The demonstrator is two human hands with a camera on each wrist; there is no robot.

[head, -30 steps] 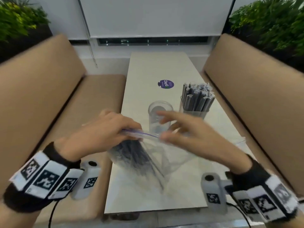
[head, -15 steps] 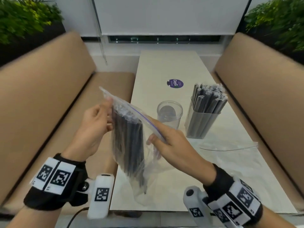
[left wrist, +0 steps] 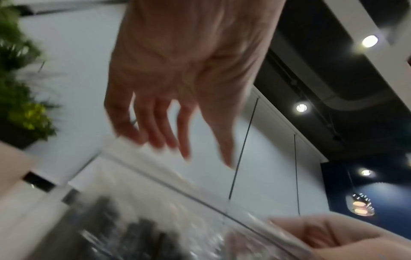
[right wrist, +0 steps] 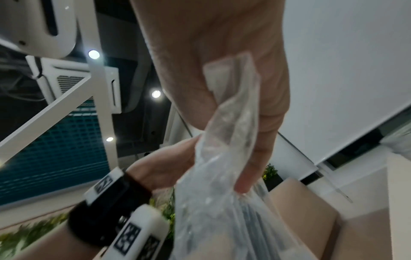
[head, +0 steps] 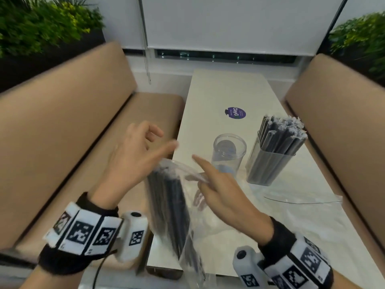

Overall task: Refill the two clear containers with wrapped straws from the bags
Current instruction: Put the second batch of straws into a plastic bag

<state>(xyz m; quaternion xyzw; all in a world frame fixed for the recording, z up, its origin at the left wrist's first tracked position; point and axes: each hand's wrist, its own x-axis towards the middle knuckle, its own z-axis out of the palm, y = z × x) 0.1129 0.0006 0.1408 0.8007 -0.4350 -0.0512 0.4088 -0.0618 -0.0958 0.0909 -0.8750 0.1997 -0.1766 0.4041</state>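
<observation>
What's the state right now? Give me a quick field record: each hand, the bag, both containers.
left hand: open, fingers spread above the bag mouth, holding nothing
right hand: pinches the bag's top edge
bag of straws: held up over the near table edge, dark wrapped straws inside
round container: upright on table, no straws in it
square container: upright, full of straws
empty bag: flat on table
</observation>
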